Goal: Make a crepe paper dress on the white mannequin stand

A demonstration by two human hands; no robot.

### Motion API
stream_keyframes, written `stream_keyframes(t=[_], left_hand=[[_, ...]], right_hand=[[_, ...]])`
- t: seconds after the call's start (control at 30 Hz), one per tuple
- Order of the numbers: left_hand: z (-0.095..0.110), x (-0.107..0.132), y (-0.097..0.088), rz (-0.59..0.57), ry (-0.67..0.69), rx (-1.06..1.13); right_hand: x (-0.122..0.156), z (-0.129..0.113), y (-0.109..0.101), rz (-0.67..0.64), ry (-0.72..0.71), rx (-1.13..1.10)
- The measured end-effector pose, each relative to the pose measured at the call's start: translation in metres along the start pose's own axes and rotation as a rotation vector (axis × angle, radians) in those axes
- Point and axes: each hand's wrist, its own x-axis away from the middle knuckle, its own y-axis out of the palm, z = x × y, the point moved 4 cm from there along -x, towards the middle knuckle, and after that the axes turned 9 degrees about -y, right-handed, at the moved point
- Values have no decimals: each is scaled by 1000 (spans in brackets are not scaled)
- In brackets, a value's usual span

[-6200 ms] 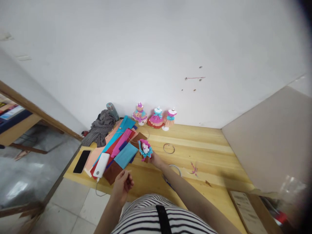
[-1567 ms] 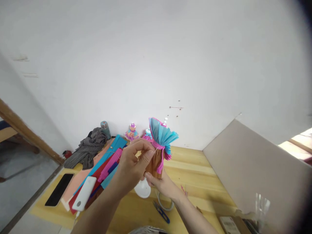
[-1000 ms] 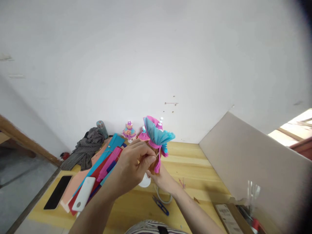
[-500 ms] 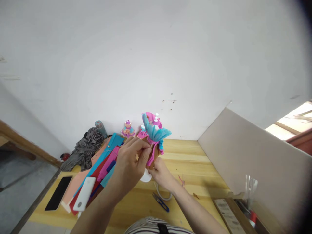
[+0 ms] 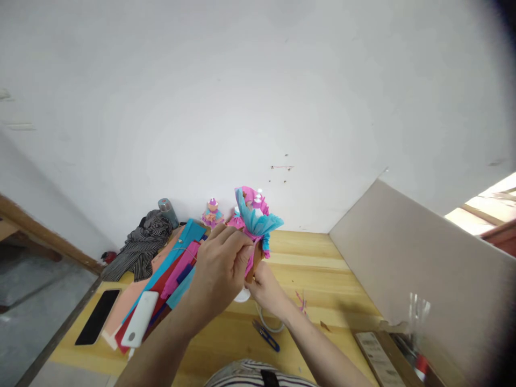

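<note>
Between my hands is a crepe-paper figure point(image 5: 261, 223) with a ruffled blue and pink paper layer, raised above the table. My left hand point(image 5: 226, 258) is closed, thumb and forefinger pinching the pink paper at the figure's near side. Lower down, my right hand point(image 5: 264, 285) is closed around the base of the figure; its fingertips are partly hidden. A white round piece point(image 5: 242, 295) shows just below the figure. Blue thread snips point(image 5: 266, 335) lie on the table beneath my right wrist, near a white cable loop point(image 5: 271, 327).
Two finished-looking paper figures, one a pink and peach figure point(image 5: 212, 213), stand by the wall. Folded coloured paper point(image 5: 189, 234), a white power bank point(image 5: 140, 319), a black phone point(image 5: 98, 317), a striped cloth point(image 5: 141, 247) and a bottle point(image 5: 168, 213) lie left. A long box point(image 5: 379, 357) sits right.
My left fingers have shifted slightly and pinch the pink paper higher, with the loose pink strip now mostly covered. My right hand keeps its hold. The view has shifted a little.
</note>
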Motion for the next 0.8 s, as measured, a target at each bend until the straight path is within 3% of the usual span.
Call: stream_keyframes(t=[0.33, 0.53, 0.63, 0.8], left_hand=[[5, 6, -1, 22, -22, -13], [9, 16, -14, 92, -41, 88], [10, 21, -20, 144, -64, 180], [14, 29, -23, 113, -58, 315]], right_hand=[[1, 2, -2, 25, 28, 6], [-1, -1, -3, 23, 55, -46], [0, -7, -2, 7, 106, -153], [-1, -22, -2, -9, 228, -378]])
